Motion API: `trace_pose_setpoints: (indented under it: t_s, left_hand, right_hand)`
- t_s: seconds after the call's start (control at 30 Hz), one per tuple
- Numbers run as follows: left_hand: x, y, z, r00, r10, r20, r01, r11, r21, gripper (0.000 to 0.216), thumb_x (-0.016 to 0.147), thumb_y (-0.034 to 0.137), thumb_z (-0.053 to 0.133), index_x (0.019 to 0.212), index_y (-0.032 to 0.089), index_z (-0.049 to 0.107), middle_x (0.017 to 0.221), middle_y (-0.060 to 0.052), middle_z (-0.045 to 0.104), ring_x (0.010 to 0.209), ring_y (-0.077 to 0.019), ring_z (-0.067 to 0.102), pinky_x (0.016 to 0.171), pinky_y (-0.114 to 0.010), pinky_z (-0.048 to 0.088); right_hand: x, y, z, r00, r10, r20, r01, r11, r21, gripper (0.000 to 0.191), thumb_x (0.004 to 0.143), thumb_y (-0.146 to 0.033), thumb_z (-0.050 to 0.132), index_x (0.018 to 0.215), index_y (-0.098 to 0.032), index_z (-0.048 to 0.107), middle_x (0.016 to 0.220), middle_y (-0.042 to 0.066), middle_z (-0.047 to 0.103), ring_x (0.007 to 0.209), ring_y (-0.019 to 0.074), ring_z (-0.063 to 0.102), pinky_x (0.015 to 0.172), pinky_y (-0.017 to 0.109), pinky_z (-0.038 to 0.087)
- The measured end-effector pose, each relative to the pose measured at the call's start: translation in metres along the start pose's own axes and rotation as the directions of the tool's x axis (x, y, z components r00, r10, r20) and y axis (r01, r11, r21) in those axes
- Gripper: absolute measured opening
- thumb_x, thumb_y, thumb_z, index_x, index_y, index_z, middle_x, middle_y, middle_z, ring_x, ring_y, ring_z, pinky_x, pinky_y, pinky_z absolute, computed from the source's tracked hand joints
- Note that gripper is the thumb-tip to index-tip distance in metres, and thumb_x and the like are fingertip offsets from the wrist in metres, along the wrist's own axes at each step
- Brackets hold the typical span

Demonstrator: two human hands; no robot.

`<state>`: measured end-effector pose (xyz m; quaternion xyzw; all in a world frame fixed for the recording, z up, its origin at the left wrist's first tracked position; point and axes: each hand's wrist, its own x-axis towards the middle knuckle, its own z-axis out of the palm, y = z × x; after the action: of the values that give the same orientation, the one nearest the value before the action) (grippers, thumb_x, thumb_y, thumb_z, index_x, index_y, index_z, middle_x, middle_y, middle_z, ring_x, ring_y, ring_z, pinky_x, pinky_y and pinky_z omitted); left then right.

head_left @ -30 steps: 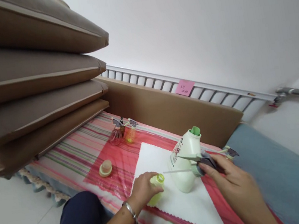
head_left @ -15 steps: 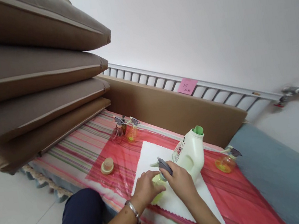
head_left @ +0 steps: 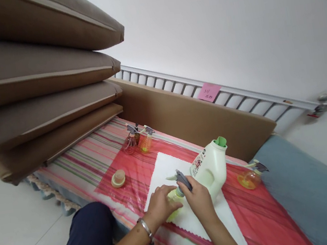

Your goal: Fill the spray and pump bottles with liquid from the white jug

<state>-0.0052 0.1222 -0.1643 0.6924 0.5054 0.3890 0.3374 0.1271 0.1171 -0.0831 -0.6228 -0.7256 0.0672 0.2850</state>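
Observation:
My left hand is wrapped round a small yellow-green spray bottle that stands on a white cloth. On top of that bottle sits a grey spray head, and my right hand is closed on it. Just behind my right hand stands a white detergent jug with a green spout. A silver bracelet is on my left wrist.
A pink and a yellow spray bottle stand at the back of the striped table. An orange spray bottle sits to the right, a round cap to the left. Brown cushions are stacked at left. A cardboard panel lines the back.
My right hand carried the grey spray head from beside the jug over to the yellow-green bottle and set it on the neck. The orange bottle it had covered now shows.

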Motion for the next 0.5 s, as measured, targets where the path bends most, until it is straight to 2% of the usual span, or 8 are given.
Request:
trace_pose_setpoints:
  t_s: [0.3, 0.5]
  left_hand:
    - [-0.0019, -0.0035, 0.0024, 1.0, 0.004, -0.001, -0.004, 1.0, 0.005, 0.055, 0.063, 0.04, 0.077, 0.114, 0.028, 0.061, 0.112, -0.003, 0.065, 0.104, -0.0256, 0.055, 0.094, -0.039, 0.04]
    - [-0.0015, -0.0019, 0.0031, 1.0, 0.006, -0.013, -0.006, 1.0, 0.01, 0.056, 0.062, 0.039, 0.077, 0.114, 0.028, 0.061, 0.112, -0.003, 0.065, 0.103, -0.0256, 0.056, 0.094, -0.038, 0.041]
  right_hand:
    - [-0.0054, 0.0004, 0.0018, 0.999, 0.03, -0.012, -0.029, 0.996, 0.08, 0.035, 0.085, -0.05, 0.041, 0.087, -0.021, 0.06, 0.071, 0.004, 0.065, 0.066, 0.0227, 0.06, 0.062, 0.03, 0.042]
    - [-0.0065, 0.0036, 0.0036, 0.999, 0.047, -0.024, -0.041, 0.98, 0.195, 0.033, 0.082, -0.05, 0.047, 0.087, -0.021, 0.061, 0.071, 0.003, 0.064, 0.066, 0.0221, 0.058, 0.064, 0.03, 0.042]
